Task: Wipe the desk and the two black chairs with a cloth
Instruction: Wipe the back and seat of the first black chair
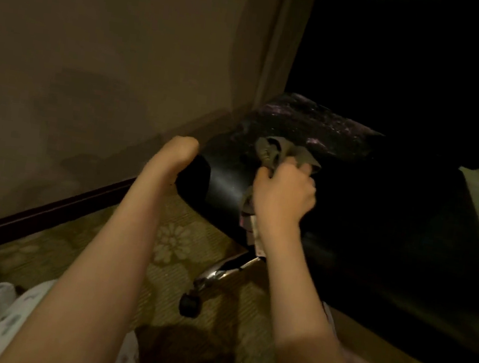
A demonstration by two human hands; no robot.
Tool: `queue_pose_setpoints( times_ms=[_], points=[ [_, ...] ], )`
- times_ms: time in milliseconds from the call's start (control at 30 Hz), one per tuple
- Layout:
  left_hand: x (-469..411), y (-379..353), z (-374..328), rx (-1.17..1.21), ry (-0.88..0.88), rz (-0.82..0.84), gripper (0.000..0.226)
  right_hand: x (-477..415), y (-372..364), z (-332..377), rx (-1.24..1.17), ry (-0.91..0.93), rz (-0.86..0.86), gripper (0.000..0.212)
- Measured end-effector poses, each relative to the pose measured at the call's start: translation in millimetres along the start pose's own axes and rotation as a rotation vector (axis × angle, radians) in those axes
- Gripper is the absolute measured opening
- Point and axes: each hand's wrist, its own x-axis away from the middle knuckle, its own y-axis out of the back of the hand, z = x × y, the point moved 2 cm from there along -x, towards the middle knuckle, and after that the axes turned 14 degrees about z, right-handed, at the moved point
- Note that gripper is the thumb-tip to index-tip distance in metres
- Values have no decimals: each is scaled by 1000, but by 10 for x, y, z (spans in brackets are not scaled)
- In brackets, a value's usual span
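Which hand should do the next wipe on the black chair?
Right. The right hand grips the cloth, bunched against the black chair. The left hand holds the chair's edge and has no cloth, so it probably does best steadying the chair.

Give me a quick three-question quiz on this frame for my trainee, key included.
1. True or false: the right hand holds the cloth against the black chair.
2. The left hand grips: A) the chair's edge, B) a spray bottle, C) a desk drawer.
3. Fill in: the chair stands on a flower-patterned ____.
Key: 1 true; 2 A; 3 carpet.
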Motion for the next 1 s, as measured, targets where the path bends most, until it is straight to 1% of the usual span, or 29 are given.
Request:
queue_pose_setpoints(
  times_ms=[100, 167, 200, 233, 267, 300, 367, 433, 467, 533, 600, 667, 733, 800, 867, 933, 967, 1000],
  points=[
    [62, 13, 7, 194, -31, 39, 24, 22, -215, 492, -86, 154, 112, 41],
    [85, 14, 5, 329, -62, 57, 30, -6, -300, 744, -236, 221, 219, 40],
    [99, 39, 13, 402, -51, 67, 32, -34, -309, 817, -324, 234, 260, 38],
    [115, 82, 37, 455, -25, 70, 32, -69, -282, 852, -391, 237, 265, 37],
    [117, 126, 63, 477, 0, 79, 31, -113, -214, 829, -417, 231, 226, 36],
    [123, 164, 85, 482, 21, 89, 31, -158, -112, 763, -397, 222, 157, 37],
    [110, 217, 123, 473, 36, 102, 40, -241, 117, 553, -280, 179, -1, 39],
    [118, 196, 136, 455, 45, 116, 43, -264, 263, 337, -145, 103, -84, 40],
    [119, 164, 145, 432, 64, 126, 42, -251, 264, 269, -74, 70, -76, 39],
    [102, 123, 164, 416, 73, 105, 39, -182, 110, 239, 63, 49, 6, 40],
    [39, 128, 188, 445, 63, 81, 36, -116, -87, 356, 85, 87, 57, 39],
    [6, 141, 203, 459, 61, 65, 39, -101, -226, 578, 27, 160, 91, 38],
    [10, 152, 201, 503, 45, 59, 38, -84, -365, 849, -46, 264, 169, 38],
    [53, 181, 159, 603, -42, 41, 38, -70, -483, 1044, -187, 333, 278, 36],
    [67, 233, 141, 691, -53, 49, 37, -90, -472, 1052, -382, 330, 319, 33],
    [71, 299, 159, 677, -26, 51, 28, -130, -325, 897, -511, 329, 251, 31],
    [69, 326, 176, 655, -16, 42, 23, -148, -244, 785, -496, 341, 181, 31],
    [43, 344, 204, 615, -6, 40, 21, -149, -169, 663, -425, 352, 99, 31]
  ],
)
